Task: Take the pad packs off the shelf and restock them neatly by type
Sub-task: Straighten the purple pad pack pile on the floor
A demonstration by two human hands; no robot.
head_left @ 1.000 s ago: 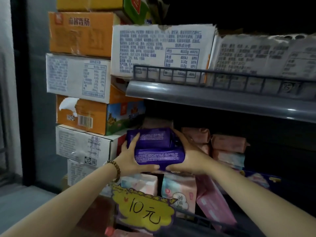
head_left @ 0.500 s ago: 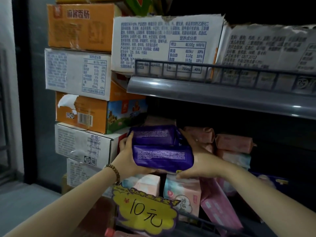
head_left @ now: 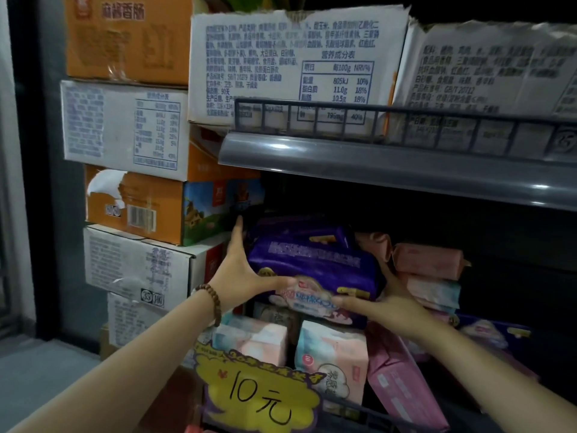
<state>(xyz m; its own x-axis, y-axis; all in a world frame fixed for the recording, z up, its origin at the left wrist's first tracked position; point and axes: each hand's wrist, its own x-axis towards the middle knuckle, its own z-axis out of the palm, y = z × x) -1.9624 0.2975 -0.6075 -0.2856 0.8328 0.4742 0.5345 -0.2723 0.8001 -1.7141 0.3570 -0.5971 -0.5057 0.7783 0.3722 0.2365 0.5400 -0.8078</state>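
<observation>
Packs in purple (head_left: 312,260) have tipped forward above the front-row packs (head_left: 331,354), pressed between your flat left hand (head_left: 240,270) at nine o'clock and flat right hand (head_left: 384,304) at three; placement looks close.

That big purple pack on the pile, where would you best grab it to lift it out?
By both short ends at once, coming in from the front. The purple pack lies flat and wide over other packs, the shelf above hangs close over it, and pink packs crowd its right end.
</observation>
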